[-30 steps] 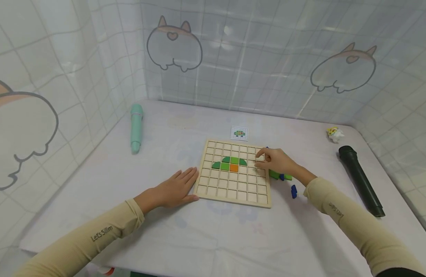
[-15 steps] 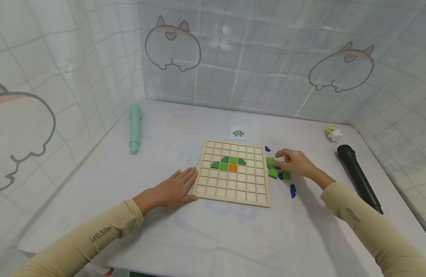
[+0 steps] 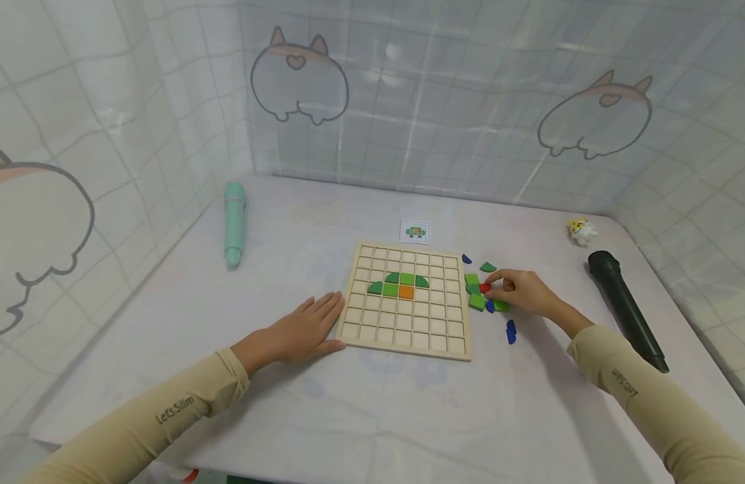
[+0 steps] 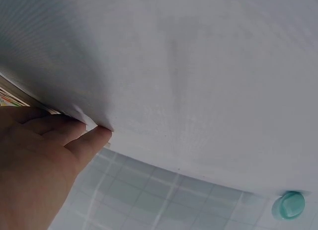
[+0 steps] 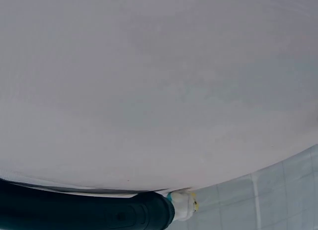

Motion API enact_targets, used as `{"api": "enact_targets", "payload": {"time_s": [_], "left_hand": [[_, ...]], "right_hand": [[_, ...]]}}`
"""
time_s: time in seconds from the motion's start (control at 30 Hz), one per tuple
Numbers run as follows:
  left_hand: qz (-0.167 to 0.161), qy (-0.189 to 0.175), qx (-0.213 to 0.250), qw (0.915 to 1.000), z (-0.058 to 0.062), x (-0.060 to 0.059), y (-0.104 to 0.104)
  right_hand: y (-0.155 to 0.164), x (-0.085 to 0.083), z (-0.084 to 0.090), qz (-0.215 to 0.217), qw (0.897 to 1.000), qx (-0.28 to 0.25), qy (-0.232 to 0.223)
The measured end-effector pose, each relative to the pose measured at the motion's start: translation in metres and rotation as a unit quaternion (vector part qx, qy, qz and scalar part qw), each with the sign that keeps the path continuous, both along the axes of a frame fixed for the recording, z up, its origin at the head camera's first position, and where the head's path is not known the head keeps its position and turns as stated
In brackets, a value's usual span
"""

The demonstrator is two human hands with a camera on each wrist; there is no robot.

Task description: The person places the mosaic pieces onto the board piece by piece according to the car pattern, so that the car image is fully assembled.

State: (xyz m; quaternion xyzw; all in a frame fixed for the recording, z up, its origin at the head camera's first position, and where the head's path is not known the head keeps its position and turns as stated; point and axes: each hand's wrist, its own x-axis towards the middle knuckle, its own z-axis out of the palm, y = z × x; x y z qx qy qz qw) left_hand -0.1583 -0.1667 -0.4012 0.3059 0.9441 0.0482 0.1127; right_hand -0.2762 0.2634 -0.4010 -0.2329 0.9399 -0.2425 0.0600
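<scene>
Our left hand (image 3: 308, 327) lies flat, fingers straight, at the left edge of the board (image 3: 403, 333), presumably steadying it. Right of it, among handy tiles (image 3: 477, 301), our right hand (image 3: 524, 291) has narrow fingers at the red piece (image 3: 484, 288); whether pinching, we cannot tell.

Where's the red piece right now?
In the head view, the red piece lies just right of the board, beside loose green pieces and close to the right hand.
</scene>
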Motion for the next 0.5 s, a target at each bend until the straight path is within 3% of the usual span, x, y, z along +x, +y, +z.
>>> {"api": "enact_targets", "payload": {"time_s": [0.2, 0.5], "left_hand": [[0.001, -0.001, 0.005, 1.0, -0.0005, 0.0013, 0.0007], [0.0, 0.005, -0.005, 1.0, -0.0006, 0.0005, 0.0004]], "right_hand": [[-0.0025, 0.0012, -0.0017, -0.006, 1.0, 0.011, 0.01], [-0.008, 0.0012, -0.0023, -0.06, 0.997, 0.048, -0.007]]}}
